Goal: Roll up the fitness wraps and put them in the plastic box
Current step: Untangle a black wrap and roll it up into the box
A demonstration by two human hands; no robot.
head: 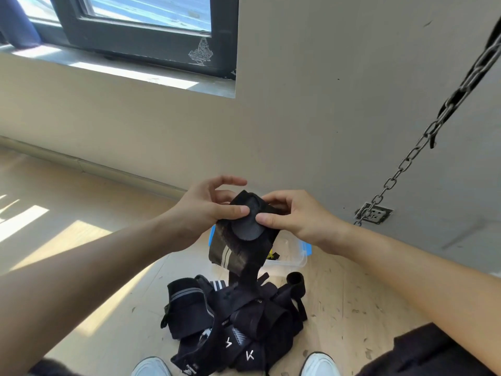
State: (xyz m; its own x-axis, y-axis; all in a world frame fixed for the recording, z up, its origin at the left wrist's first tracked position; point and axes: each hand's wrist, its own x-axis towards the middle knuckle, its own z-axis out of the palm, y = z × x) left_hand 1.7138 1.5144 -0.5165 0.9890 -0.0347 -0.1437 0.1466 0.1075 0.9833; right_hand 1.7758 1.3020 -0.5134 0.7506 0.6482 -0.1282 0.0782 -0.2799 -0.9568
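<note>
- A black fabric fitness wrap with pale stripes (241, 245) is being held up above the floor. Its round dark pad end is facing the camera and its narrow tail is hanging down to the heap below.
- The left hand (206, 207) is pinching the wrap's left side, with the thumb lying on the round pad and the other fingers curling behind.
- The right hand (295, 217) is pinching the right side, with the thumb on the pad's edge and the fingers curling over the top. The two hands are sitting close together, thumbs nearly meeting.
- A clear plastic box with blue clips (294, 257) is standing on the pale wooden floor (352, 308) near its edge at the wall, partly hidden behind the held wrap.
- A heap of loose black wraps (235, 321) is lying on the floor in front of the box, reaching down between two white shoe tips (320, 363).
- A metal chain (405, 162) is slanting down across the grey wall (325, 104) toward a wall socket (375, 213).
- A dark-framed window (135, 36) is showing at the upper left.
</note>
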